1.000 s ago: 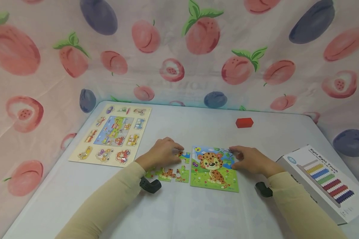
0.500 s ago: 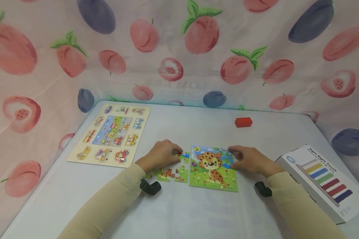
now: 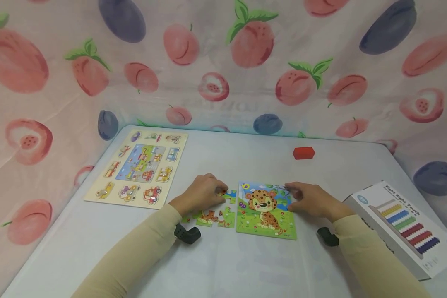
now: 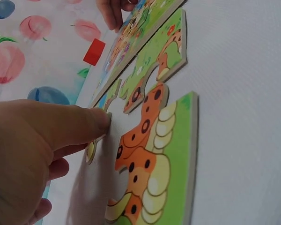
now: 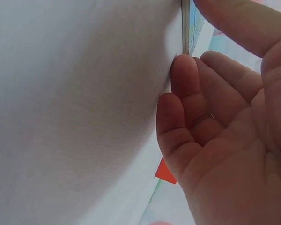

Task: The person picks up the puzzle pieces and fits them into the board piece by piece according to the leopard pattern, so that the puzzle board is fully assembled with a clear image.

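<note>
In the head view my left hand [image 3: 203, 192] is over a loose cluster of leopard jigsaw pieces, several of them lying on the table. The left wrist view shows its thumb pressed on a small piece [image 4: 90, 153] that it pinches, mostly hidden by the hand. Nearby lie a piece with the leopard's paws [image 4: 152, 154] and a green piece with the tail [image 4: 171, 49]. Right of these lies a square leopard picture board [image 3: 266, 215]. My right hand [image 3: 314, 200] rests at that board's upper right edge, fingers slightly bent and touching it.
A wooden vehicle peg puzzle [image 3: 97, 192] lies at the back left. Toward the back right sits a red block [image 3: 304, 153]. A white toy box [image 3: 402, 227] stands at the right edge, beside the right forearm. A fruit-print curtain [image 3: 242, 99] encloses the table.
The left fingers have shifted very slightly over the pieces. The right hand and the leopard board hold their places; the whole view sways a little.
</note>
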The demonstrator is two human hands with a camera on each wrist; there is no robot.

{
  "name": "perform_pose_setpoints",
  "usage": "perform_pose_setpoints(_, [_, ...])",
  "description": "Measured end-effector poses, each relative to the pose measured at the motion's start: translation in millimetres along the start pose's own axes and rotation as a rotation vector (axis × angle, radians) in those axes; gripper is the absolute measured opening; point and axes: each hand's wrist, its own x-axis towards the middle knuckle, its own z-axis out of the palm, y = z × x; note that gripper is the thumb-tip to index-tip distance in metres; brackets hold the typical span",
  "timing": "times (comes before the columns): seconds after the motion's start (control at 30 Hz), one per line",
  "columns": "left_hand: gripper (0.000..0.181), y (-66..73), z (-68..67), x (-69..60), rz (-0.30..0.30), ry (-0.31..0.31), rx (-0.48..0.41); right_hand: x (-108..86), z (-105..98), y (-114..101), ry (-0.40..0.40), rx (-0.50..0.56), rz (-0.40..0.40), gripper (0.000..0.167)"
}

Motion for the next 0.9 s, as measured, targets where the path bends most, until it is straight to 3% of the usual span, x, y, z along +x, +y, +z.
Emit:
perform_pose_setpoints(0.3, [0.034, -1.9, 0.3, 0.1, 0.03, 0.017, 0.029, 0.0, 1, 1, 0.001, -0.001, -0.007, 0.073])
perform_pose_setpoints(0.53, [0.033, -2.3, -7.3, 0.6, 0.047, 0.05, 0.058, 0.1, 0, 1, 0.004, -0.016, -0.008, 0.072])
perform_pose_setpoints(0.9, [0.034, 14.2, -13.2, 6.2, 0.078, 0.005, 0.032, -0.9, 0, -2, 0.0, -0.016, -0.004, 0.072])
